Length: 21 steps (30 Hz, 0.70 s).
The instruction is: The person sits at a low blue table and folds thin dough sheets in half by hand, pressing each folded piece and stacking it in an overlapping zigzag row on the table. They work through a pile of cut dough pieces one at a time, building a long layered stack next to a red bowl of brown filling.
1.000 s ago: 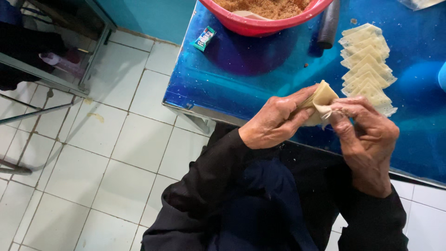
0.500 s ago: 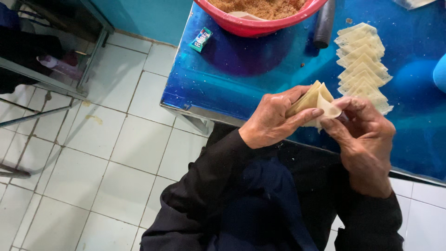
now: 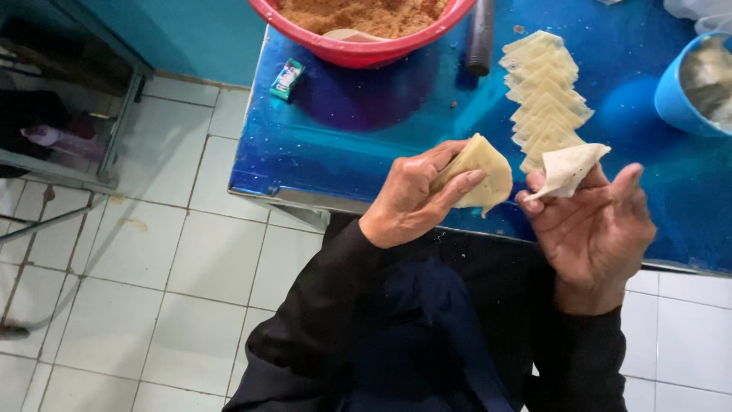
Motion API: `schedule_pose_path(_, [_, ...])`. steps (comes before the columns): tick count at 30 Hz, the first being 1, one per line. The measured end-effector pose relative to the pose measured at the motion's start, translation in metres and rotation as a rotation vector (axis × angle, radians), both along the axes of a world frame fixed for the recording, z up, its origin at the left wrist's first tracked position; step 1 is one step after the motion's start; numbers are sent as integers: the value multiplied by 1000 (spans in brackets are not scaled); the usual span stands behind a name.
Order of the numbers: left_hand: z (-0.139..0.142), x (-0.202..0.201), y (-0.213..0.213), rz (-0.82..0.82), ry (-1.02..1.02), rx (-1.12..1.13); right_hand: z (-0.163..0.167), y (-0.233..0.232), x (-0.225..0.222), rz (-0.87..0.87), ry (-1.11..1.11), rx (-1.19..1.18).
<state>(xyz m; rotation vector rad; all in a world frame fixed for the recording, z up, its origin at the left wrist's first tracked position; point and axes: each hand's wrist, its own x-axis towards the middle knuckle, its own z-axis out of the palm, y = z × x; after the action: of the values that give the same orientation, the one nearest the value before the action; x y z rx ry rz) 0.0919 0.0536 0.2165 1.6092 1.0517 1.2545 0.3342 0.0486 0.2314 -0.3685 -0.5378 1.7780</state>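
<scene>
The left hand [image 3: 415, 200] is curled around a folded pastry cone [image 3: 479, 169], thumb on top and fingers beneath, so the cone sits pinched between them above the near edge of the surface [image 3: 366, 145]. The right hand [image 3: 595, 221] is half open, palm up, with a single thin wrapper [image 3: 568, 166] gripped between thumb and forefinger; the other fingers are spread and loose. The two hands are apart, with a small gap between cone and wrapper.

To do this step well, in judgement:
- Keep the left grip light. The sheet looks thin and soft, and a hard squeeze would likely crease or tear it.
- Hold the cone with its open mouth upward so the pocket does not collapse.
- Keep the wrapper pinched by one corner only, so that it hangs flat and does not stick to itself.

Just beyond the right hand a row of folded wrappers [image 3: 545, 91] lies overlapped on the surface. A red bowl [image 3: 366, 49] of brown crumbly filling [image 3: 358, 14] stands at the far edge, with a dark cylinder [image 3: 480, 37] beside it. A blue cup [image 3: 675, 95] stands to the right. A small green packet [image 3: 287, 79] lies near the left corner, above the tiled floor [image 3: 152, 252].
</scene>
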Motion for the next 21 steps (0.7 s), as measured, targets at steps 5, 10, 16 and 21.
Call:
schedule_pose_path(5, [1, 0, -1, -31, -49, 12, -14, -14, 16, -134, -461, 97])
schedule_pose_path(10, [-2, -1, -1, -63, -61, 22, -5, -19, 49, -273, -651, 67])
schedule_pose_path(16, [0, -1, -2, -61, -31, 39, 7, 6, 72, -604, -1415, 540])
schedule_pose_path(21, [3, 0, -3, -67, -34, 22, 5, 39, 63, -734, -2247, 1351])
